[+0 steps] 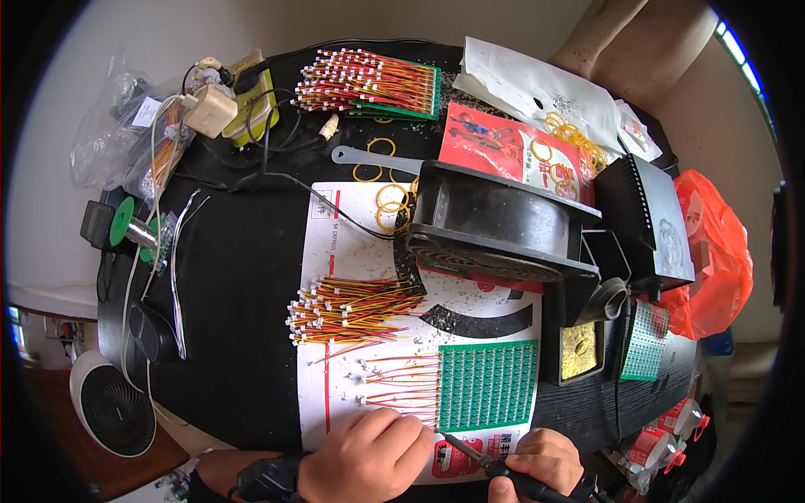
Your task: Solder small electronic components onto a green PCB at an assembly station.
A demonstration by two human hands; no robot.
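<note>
Black soldering iron (493, 467) gripped by the right hand (545, 459), tip beside the green board (488, 386); the left hand (367, 457) bunched narrow, around what I can't tell.

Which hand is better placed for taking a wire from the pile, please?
Probably the left hand: it is nearer the wire pile, while the right hand grips a soldering iron.

One soldering iron (485, 462), one solder spool (122, 221), one sponge (579, 350)
</note>
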